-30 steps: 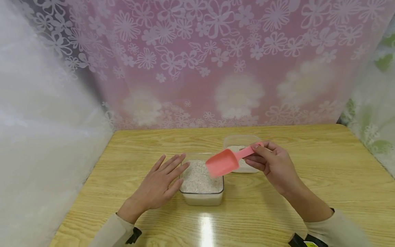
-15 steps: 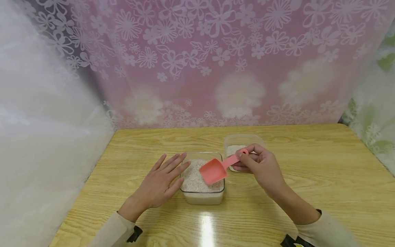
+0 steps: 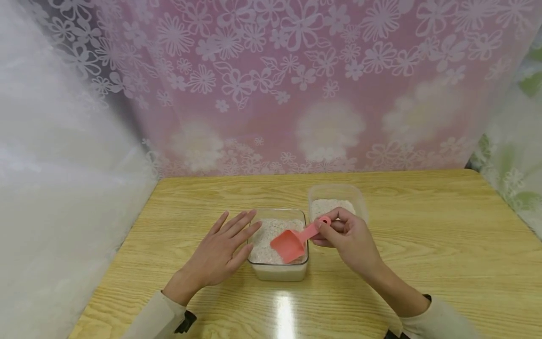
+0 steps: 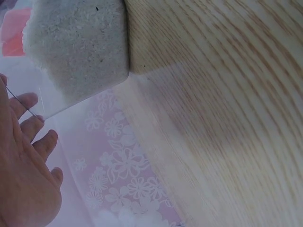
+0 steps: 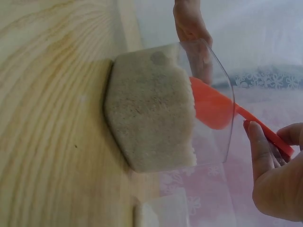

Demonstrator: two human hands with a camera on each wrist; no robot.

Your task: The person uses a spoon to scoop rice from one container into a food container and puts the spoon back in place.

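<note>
A clear box (image 3: 278, 273) filled with rice (image 4: 80, 52) stands on the table before me. My right hand (image 3: 349, 240) pinches the handle of a pink scoop (image 3: 290, 245) between thumb and fingers. In the right wrist view the scoop's bowl (image 5: 213, 109) is inside the box, its tip at the grain surface. My left hand (image 3: 216, 254) lies with spread, straight fingers against the box's left rim. Its fingertips touch the rim in the left wrist view.
Behind and to the right of the box is a second, cloudy plastic container (image 3: 362, 205) with pale grain in it. The wooden table (image 3: 444, 235) ends at a pink flowered curtain (image 3: 262, 94).
My right hand has brought the scoop left and down, from above the box into it, onto the rice. The left hand has stayed at the rim.
</note>
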